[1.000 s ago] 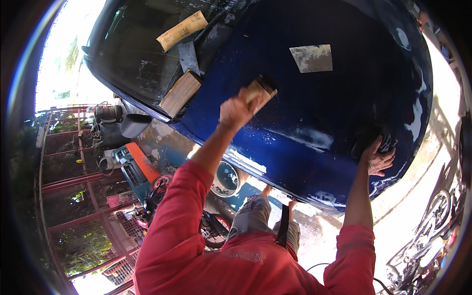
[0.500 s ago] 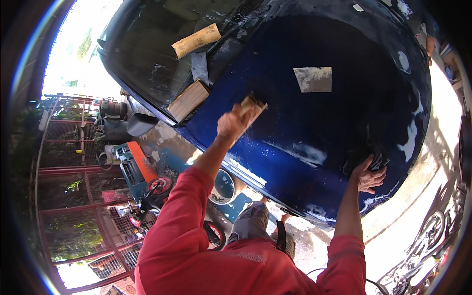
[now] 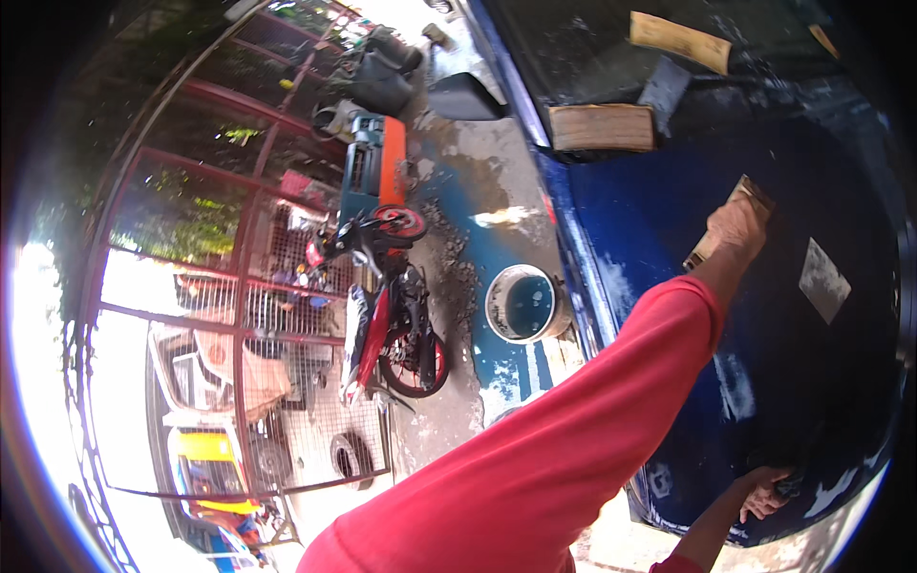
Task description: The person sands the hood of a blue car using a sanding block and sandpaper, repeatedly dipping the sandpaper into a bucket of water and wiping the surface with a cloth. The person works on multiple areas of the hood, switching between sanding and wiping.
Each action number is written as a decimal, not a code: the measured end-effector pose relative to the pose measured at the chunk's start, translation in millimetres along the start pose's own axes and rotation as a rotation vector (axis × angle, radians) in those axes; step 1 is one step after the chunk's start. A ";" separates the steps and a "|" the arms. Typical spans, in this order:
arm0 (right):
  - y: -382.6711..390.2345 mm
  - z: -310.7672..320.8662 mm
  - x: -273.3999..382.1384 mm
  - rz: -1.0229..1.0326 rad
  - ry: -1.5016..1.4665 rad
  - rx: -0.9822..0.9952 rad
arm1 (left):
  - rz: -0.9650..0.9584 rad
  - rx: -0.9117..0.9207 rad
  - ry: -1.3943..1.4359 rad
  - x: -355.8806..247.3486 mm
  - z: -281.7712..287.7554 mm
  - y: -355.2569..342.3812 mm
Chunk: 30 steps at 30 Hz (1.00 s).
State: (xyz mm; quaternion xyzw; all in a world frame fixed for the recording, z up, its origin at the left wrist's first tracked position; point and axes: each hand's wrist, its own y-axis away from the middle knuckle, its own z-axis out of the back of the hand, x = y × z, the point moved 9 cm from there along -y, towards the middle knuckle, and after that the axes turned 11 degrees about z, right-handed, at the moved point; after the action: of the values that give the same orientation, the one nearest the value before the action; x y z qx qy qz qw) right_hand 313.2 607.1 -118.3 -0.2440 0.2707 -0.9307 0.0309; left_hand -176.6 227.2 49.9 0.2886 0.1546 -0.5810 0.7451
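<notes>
My left hand [image 3: 735,227] is closed over a tan sanding block [image 3: 755,194], pressing it to the dark blue car hood [image 3: 659,215]. The block's ends show past my fingers on both sides. Lower on the hood, near its front edge, my right hand [image 3: 761,497] rests with its fingers curled on a dark cloth [image 3: 789,485], partly hidden. Between the hands and further right lies a pale, blotchy flat sheet [image 3: 823,281]. Whitish patches [image 3: 734,385] mark the paint near my left sleeve.
At the windshield's base lie a wooden block [image 3: 602,129], a grey strip [image 3: 666,91] and a curved tan piece [image 3: 680,41]. A side mirror [image 3: 465,97] juts from the car. A bucket of bluish water [image 3: 528,304], a red motorcycle [image 3: 401,325] and a mesh fence [image 3: 244,286] stand left.
The view has swung left, so the car sits further right and more of the fence and motorcycle shows. Both hands keep hold of the sanding block and cloth.
</notes>
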 end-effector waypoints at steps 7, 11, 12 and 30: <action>-15.3 15.1 -20.4 -0.083 0.061 0.111 | -0.213 0.096 -0.121 17.3 21.0 61.2; -9.3 40.8 9.8 -0.078 0.063 0.138 | -0.294 0.216 -0.338 80.1 33.5 121.9; -7.9 40.3 12.2 -0.094 0.078 0.205 | -0.312 0.342 -0.424 89.4 26.6 124.9; -7.9 60.9 37.6 -0.132 -0.050 0.345 | -0.506 0.031 -0.502 33.2 32.6 57.6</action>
State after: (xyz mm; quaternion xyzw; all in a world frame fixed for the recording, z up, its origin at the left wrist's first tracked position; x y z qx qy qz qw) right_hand 309.4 576.9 -53.1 -0.2756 0.0893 -0.9569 0.0179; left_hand -115.8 190.7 71.2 0.1004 0.0246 -0.8024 0.5878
